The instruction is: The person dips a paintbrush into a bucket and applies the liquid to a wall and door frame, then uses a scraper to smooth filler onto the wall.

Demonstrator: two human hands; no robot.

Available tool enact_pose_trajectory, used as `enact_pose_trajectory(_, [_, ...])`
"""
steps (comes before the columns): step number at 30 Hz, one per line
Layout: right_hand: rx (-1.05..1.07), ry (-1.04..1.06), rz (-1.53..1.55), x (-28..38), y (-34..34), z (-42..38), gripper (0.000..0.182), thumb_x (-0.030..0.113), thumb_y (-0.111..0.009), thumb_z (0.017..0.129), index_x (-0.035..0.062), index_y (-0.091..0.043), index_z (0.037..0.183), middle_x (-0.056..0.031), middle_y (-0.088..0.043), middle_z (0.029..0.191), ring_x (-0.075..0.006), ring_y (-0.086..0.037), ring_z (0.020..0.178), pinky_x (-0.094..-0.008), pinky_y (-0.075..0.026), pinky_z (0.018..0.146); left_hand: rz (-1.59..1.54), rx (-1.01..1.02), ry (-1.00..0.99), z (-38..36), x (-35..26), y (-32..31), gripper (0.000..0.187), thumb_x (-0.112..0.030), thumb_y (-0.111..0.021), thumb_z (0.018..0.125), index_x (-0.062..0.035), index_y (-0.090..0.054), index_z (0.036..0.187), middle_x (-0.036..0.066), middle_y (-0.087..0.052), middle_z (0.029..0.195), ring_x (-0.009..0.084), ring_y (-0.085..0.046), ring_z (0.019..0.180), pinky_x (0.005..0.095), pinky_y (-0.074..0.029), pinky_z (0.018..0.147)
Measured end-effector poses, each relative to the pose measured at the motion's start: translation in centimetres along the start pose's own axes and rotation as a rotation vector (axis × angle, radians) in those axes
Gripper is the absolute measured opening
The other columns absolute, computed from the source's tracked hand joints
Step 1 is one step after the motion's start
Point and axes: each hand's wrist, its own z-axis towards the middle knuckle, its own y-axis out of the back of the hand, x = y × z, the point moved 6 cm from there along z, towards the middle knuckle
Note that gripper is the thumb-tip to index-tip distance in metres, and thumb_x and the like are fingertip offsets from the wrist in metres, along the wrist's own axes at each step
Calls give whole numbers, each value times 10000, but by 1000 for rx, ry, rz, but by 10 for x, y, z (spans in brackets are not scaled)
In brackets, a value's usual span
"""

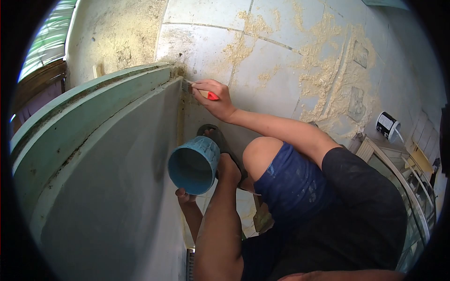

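Note:
A paintbrush (204, 94) with a wooden handle and red end is gripped in my right hand (216, 99); its bristles are at the corner where the grey wall (122, 187) meets the tiled floor. My left hand (185, 195) holds a blue bucket (191, 167) at its lower rim, the bucket tilted with its mouth facing me. Inside the bucket it looks grey, and its contents are hard to make out. The bucket is close to my sandalled foot (211, 132).
Sawdust (323, 70) is scattered over the floor tiles (197, 51). A green ledge (79, 110) tops the wall at left. A black and white bucket (388, 125) lies at right, near a glass-paned frame (398, 178). My bent knees are beside the blue bucket.

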Motion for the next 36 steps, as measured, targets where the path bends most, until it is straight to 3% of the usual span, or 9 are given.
enact_pose_trajectory(8, [-37, -38, -54, -12, -26, -2, 150, 52, -736, 845, 1, -751, 985, -179, -733, 1013, -323, -720, 926, -365, -575, 826, -245, -16, 200, 1, 15, 0, 478, -204, -322, 1032, 82, -495, 1374, 276, -523, 1428, 345, -539, 1259, 417, -409, 1073])
enact_pose_trajectory(11, [13, 19, -4, 10, -27, -1, 167, 45, -746, 840, 8, -750, 1003, -178, -729, 1043, -318, -722, 926, -364, -578, 824, 194, 49, -83, 25, 34, -1, 474, -208, -324, 1031, 73, -508, 1366, 265, -545, 1402, 343, -556, 1234, 416, -424, 1064])
enact_pose_trajectory(14, [106, 160, 10, 43, -13, -16, 185, 32, -753, 836, 13, -748, 1019, -172, -717, 1080, -313, -720, 932, -357, -581, 818, -215, 32, 371, -29, -18, -2, 613, -394, -326, 1055, 46, -412, 1473, 232, -477, 1485, 339, -545, 1257, 442, -463, 1014])
enact_pose_trajectory(20, [75, 31, 1, 12, -5, -22, 175, 21, -741, 868, 15, -747, 1042, -153, -702, 1062, -290, -728, 914, -344, -585, 789, -302, -23, 252, -15, -8, -1, 441, -171, -325, 1020, 78, -534, 1318, 254, -580, 1362, 351, -583, 1201, 404, -466, 1023])
enact_pose_trajectory(22, [21, 81, -103, -1, -14, -17, 171, 23, -737, 873, 7, -744, 1044, -153, -695, 1053, -286, -719, 915, -348, -583, 785, 440, -13, -52, -40, -47, 7, 421, -144, -343, 1017, 75, -543, 1315, 255, -580, 1365, 334, -585, 1201, 400, -466, 1022])
enact_pose_trajectory(25, [28, 111, -45, 12, -33, -16, 183, 23, -741, 868, 6, -740, 1050, -159, -686, 1068, -287, -710, 914, -354, -581, 782, 99, 39, -66, 46, 54, -4, 396, -110, -359, 1020, 85, -548, 1308, 256, -582, 1367, 323, -585, 1218, 404, -467, 1031])
enact_pose_trajectory(28, [95, 168, 29, 50, -28, -22, 189, 23, -743, 867, 9, -737, 1055, -165, -680, 1089, -289, -708, 921, -356, -581, 784, -421, 34, 239, 12, 20, -5, 376, -72, -378, 1022, 101, -535, 1318, 254, -576, 1379, 333, -579, 1237, 409, -462, 1047])
enact_pose_trajectory(31, [172, 212, 40, 60, -9, -30, 194, 17, -742, 866, 14, -735, 1060, -168, -678, 1078, -289, -706, 917, -355, -580, 787, 209, 14, 13, 32, 37, 1, 351, -22, -458, 994, 114, -547, 1304, 259, -597, 1349, 342, -578, 1254, 411, -468, 1050])
enact_pose_trajectory(36, [94, 88, -28, 4, -11, -24, 190, 0, -733, 863, 9, -732, 1053, -163, -671, 1067, -286, -702, 911, -352, -579, 795, 116, 23, 30, 31, 39, 0, 366, -64, -439, 997, 99, -544, 1308, 244, -596, 1341, 329, -582, 1227, 405, -466, 1037])
